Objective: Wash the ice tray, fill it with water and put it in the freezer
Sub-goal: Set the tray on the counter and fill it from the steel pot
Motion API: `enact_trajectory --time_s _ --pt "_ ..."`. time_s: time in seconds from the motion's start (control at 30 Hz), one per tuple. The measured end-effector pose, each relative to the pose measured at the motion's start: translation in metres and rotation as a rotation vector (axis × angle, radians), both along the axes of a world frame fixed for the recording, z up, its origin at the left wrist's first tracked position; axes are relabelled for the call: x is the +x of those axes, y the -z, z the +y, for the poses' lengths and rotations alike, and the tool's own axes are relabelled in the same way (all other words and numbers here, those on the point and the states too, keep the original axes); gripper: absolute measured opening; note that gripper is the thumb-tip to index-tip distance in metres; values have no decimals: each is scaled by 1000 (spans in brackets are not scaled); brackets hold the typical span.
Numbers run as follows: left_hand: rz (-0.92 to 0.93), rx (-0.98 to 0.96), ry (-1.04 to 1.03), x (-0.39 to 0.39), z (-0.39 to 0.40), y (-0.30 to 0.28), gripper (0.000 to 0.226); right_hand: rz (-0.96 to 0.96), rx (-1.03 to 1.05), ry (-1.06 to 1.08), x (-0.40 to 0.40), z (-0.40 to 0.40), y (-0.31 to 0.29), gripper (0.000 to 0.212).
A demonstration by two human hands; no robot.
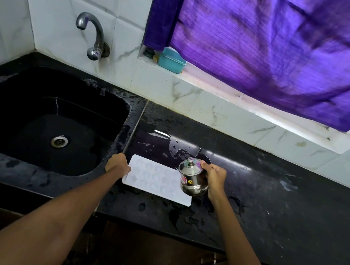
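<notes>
A white ice tray (pixel 153 178) with shaped cavities lies flat on the wet black counter (pixel 272 203), just right of the sink. My left hand (pixel 117 165) holds the tray's left edge. My right hand (pixel 213 180) grips a small steel pot (pixel 192 179), which is tilted over the tray's right end. The pot hides part of the tray's right side. I cannot tell whether water is flowing from the pot.
A black sink (pixel 42 117) with a metal drain (pixel 59 141) lies to the left, under a wall tap (pixel 91 33). A teal box (pixel 171 61) sits on the window ledge beneath a purple curtain (pixel 284 46). Puddles spot the counter around the tray.
</notes>
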State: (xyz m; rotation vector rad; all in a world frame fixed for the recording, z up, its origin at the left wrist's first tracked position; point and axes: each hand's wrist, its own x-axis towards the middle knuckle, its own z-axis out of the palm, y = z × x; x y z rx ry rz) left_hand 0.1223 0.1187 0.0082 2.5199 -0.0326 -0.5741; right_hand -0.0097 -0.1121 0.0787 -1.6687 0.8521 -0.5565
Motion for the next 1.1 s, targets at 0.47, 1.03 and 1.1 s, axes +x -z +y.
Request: enact_trajectory --time_s 0.47,1.03,1.1 --pt "9 -48 -13 3 1 7 35 111 -165 -136 10 14 12 51" --pt "14 -46 -15 5 0 10 38 90 -230 -159 12 13 -2 55" --pt "15 -43 -18 5 0 10 37 87 -232 -153 12 13 -2 53"
